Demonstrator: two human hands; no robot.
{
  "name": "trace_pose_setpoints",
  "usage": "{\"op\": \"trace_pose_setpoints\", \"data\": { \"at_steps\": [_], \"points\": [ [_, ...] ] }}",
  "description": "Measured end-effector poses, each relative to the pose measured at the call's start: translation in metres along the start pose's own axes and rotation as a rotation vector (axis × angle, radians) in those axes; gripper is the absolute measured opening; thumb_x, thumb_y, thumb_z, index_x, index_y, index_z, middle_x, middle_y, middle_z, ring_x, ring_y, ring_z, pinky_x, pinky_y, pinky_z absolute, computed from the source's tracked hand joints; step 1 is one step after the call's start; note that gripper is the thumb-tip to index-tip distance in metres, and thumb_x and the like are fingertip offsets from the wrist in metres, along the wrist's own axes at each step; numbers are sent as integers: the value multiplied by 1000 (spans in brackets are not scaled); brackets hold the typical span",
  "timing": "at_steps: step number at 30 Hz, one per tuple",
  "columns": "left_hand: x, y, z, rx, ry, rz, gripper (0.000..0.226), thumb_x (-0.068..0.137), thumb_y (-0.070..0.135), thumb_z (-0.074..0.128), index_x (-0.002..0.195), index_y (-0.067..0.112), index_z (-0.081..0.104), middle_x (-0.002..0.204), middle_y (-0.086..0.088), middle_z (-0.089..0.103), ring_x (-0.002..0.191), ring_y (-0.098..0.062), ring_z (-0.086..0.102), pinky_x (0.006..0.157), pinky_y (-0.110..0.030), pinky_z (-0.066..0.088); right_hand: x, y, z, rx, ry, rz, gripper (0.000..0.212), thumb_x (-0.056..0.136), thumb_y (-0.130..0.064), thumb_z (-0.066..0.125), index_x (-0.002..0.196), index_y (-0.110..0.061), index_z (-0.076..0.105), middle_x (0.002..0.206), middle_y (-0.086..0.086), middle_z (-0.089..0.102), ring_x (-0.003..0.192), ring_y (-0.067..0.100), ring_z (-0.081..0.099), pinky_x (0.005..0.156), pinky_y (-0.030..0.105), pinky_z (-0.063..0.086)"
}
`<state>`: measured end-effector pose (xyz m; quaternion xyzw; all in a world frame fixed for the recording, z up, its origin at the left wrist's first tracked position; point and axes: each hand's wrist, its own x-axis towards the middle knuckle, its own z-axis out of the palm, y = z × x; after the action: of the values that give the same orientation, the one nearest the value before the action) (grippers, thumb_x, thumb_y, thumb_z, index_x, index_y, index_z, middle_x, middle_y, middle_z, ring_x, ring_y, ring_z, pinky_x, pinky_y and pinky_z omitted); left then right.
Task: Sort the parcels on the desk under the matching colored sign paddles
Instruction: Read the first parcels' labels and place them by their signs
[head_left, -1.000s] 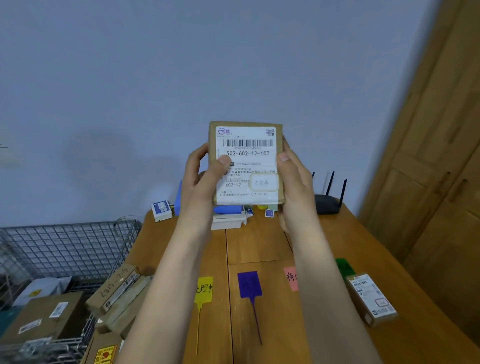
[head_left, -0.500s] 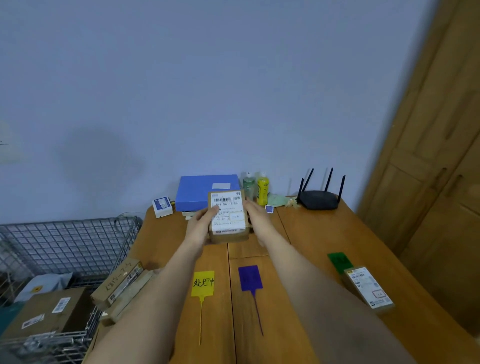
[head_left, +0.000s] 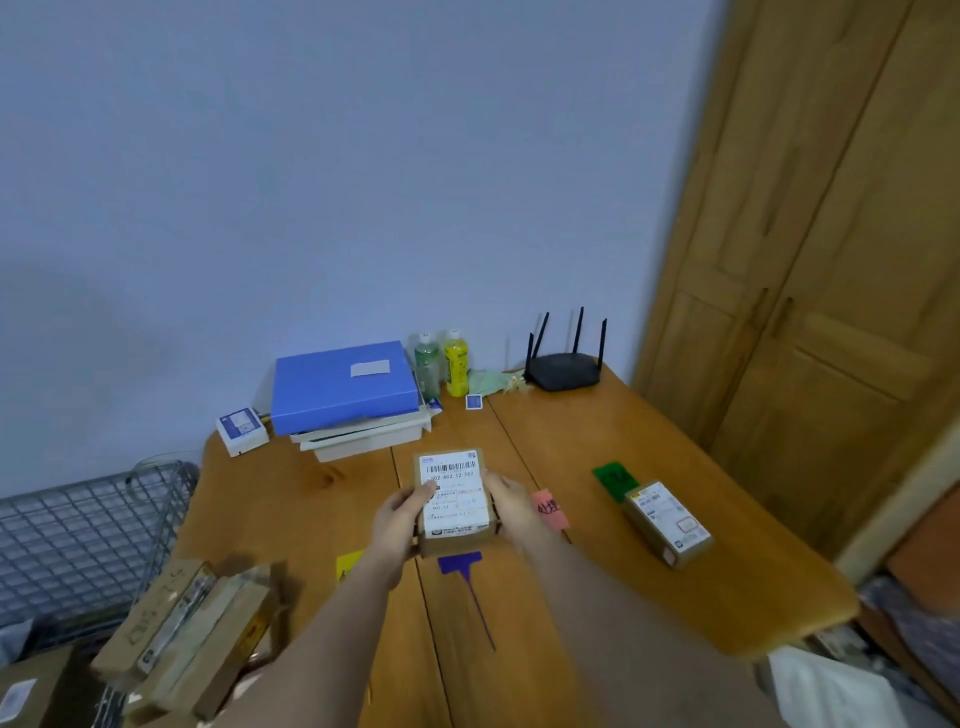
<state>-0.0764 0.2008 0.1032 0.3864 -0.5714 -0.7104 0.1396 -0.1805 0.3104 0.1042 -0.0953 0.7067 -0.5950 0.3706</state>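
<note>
I have both hands clamped on a small brown parcel with its white shipping label facing up: my left hand grips its left edge, thumb on the label, and my right hand grips its right edge. The parcel sits low over the middle of the desk, just above the head of the purple paddle; I cannot tell whether it touches the wood. The yellow paddle peeks out beside my left wrist, and the pink paddle lies just right of my right hand. Further right, a second labelled parcel lies on the near end of the green paddle. More parcels are stacked at the desk's left edge.
</note>
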Motion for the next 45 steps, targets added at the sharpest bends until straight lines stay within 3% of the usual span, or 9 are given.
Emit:
{"op": "trace_pose_setpoints", "data": {
  "at_steps": [5,7,12,16,21,26,32,37,45],
  "points": [
    [-1,-18,45,43,-104,-60,45,85,40,65,113,11,47,98,-6,67,76,-17,64,55,-28,52,-5,22,-50,-35,174,7,40,88,-54,45,102,-26,70,104,0,71,102,22,66,90,39,53],
    [-5,-27,67,71,-148,-78,38,85,44,64,103,16,45,100,-4,66,84,-18,63,61,-30,52,-14,30,-72,18,195,0,33,94,-44,46,101,-22,69,100,2,72,96,22,68,85,36,55],
    [-15,-44,124,110,-256,-110,44,86,51,57,113,19,43,112,-3,65,104,-20,61,68,-33,50,-37,40,-134,53,255,-15,24,96,-36,47,107,-19,59,91,-3,69,86,14,66,73,31,54],
    [-21,-47,179,103,-307,-103,27,89,49,54,106,30,46,115,-1,63,112,-21,59,91,-44,49,-43,45,-193,-7,307,-21,36,96,-41,44,111,-16,65,96,1,72,95,21,67,89,41,55],
    [-33,-69,243,120,-358,-155,39,86,45,59,116,22,50,114,-1,68,107,-18,62,84,-42,52,-56,56,-270,-23,279,-48,30,98,-34,46,105,-15,69,91,3,73,76,11,68,58,21,50],
    [-59,-95,302,92,-355,-207,43,88,33,61,119,13,39,115,-5,65,108,-21,61,79,-42,55,-62,82,-335,-57,235,-14,30,97,-35,46,105,-16,68,91,2,73,81,14,69,65,26,52],
    [-69,-118,347,113,-333,-251,43,90,33,60,119,12,37,121,-8,60,115,-25,57,96,-50,49,-59,105,-384,-70,206,64,27,97,-36,47,101,-17,66,87,0,71,81,15,68,65,26,52],
    [-58,-134,370,104,-312,-313,44,89,33,62,119,11,39,129,-11,56,114,-29,57,83,-43,50,-41,117,-407,-97,200,121,32,93,-39,51,104,-14,69,99,6,74,88,19,70,74,32,55],
    [-25,-167,391,85,-287,-517,48,87,32,64,125,19,38,139,-9,49,126,-30,48,90,-44,45,3,141,-429,-156,115,285,28,94,-40,50,94,-19,69,95,2,75,88,18,70,77,34,53]
  ]
}}
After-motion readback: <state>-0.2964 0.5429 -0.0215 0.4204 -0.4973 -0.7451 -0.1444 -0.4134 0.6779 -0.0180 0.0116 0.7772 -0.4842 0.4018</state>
